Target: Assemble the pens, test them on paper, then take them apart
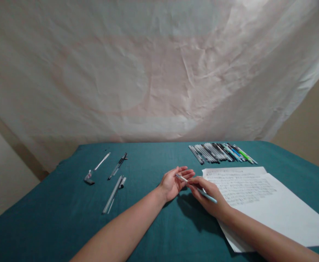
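The fingers [192, 181] of the right hand [212, 189] close around a pale blue pen [209, 197], right of the frame's lower centre, its slim end over the left hand [172, 185]. That hand lies palm up, its fingers loosely extended; whether the pen touches it I cannot tell. The right forearm crosses handwritten paper [268, 218] at lower right. Beyond, right of centre, lies a row of pens [219, 153]; left of centre, clear tubes [111, 196] rest on green cloth [148, 160].
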A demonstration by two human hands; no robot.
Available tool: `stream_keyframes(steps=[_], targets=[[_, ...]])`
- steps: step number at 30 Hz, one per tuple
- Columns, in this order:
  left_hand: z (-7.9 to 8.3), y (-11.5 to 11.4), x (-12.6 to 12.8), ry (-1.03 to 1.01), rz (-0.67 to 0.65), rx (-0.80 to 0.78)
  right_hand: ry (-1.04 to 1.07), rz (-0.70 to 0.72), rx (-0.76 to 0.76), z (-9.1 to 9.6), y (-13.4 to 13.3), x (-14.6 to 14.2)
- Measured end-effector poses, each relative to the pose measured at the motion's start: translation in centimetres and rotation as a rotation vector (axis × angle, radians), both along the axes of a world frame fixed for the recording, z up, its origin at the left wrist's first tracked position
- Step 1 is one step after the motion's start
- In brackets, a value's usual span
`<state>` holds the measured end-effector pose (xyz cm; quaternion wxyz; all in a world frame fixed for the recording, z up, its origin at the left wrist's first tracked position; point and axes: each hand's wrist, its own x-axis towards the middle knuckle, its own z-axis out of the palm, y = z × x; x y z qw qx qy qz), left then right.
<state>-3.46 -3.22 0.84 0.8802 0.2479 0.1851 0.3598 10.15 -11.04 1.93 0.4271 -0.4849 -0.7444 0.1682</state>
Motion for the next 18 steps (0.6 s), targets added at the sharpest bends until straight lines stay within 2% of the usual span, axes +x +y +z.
stream_keyframes(steps=[12, 18], targets=[[0.52, -0.77, 0.13, 0.124, -0.004, 0.115, -0.107, 0.084, 0.112, -0.09, -0.07, -0.05], [0.44, -0.49, 0.09, 0.095, 0.005, 0.045, -0.152, 0.08, 0.09, 0.33, 0.09, -0.08]])
